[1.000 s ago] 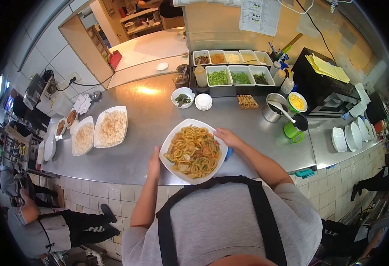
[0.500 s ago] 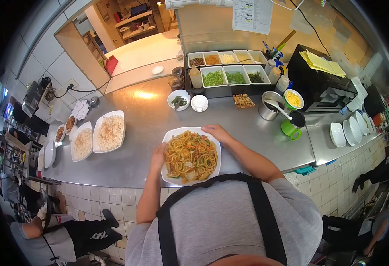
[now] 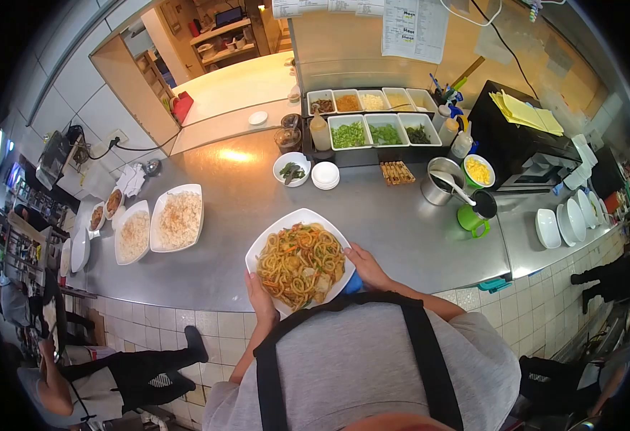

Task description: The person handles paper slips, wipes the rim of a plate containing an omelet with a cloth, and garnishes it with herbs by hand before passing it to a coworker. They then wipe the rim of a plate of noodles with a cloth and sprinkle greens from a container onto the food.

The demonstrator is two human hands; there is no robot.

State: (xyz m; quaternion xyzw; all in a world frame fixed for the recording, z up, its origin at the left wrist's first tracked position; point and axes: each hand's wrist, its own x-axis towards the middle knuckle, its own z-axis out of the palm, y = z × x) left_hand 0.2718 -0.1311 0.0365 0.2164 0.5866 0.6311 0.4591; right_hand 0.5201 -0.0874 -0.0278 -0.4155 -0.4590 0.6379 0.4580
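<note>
A white square-sided bowl (image 3: 322, 218) heaped with noodles (image 3: 302, 266) is between my two hands, close to my apron at the counter's front edge. My left hand (image 3: 262, 296) grips its lower left side, fingers against the outer wall. On the right side my right hand (image 3: 367, 266) is closed on the rim. One corner of the bowl points away from me. Mixed through the noodles are vegetable strips and pale chunks. Below my right hand, a blue item (image 3: 354, 284) shows partly beside the bowl.
Two rice bowls (image 3: 201, 215) stand left on the steel counter (image 3: 221, 273). Behind are a small bowl of greens (image 3: 291, 170), stacked white dishes (image 3: 325, 175), ingredient tubs (image 3: 348, 134) and a steel pot (image 3: 435, 188). A green mug (image 3: 475, 215) sits right. Another person (image 3: 56, 391) is lower left.
The noodle bowl has turned so a corner points away from me. Both hands have come nearer my body, the right one down along the bowl's right side. The person at lower left has shifted.
</note>
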